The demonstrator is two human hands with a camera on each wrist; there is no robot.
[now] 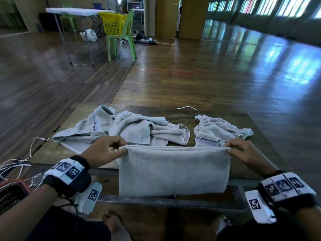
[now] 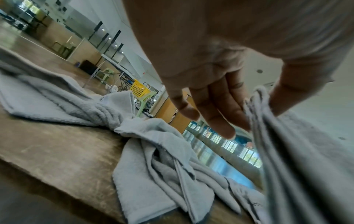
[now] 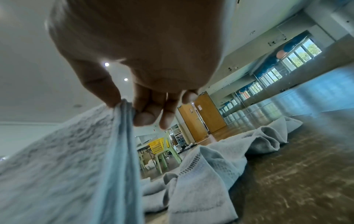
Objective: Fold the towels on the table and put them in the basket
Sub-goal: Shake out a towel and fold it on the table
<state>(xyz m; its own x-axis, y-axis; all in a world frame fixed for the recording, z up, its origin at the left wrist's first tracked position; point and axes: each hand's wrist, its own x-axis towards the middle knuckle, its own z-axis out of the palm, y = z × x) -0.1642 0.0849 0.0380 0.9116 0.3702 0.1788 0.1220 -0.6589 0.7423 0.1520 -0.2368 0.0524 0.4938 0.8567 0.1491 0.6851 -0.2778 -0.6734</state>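
Note:
A folded grey towel hangs in the air over the near edge of the wooden table, stretched between my hands. My left hand pinches its top left corner, thumb against fingers, and the towel's layers run down beside them. My right hand pinches the top right corner, where the towel edge shows several layers. Behind lie a crumpled pile of grey towels at the left and one loose towel at the right. A yellow basket sits on a green chair far back.
The green chair stands beside a white folding table across the wooden floor. White cables trail off the table's left side. A dark crate sits at my lower left. My feet are under the table.

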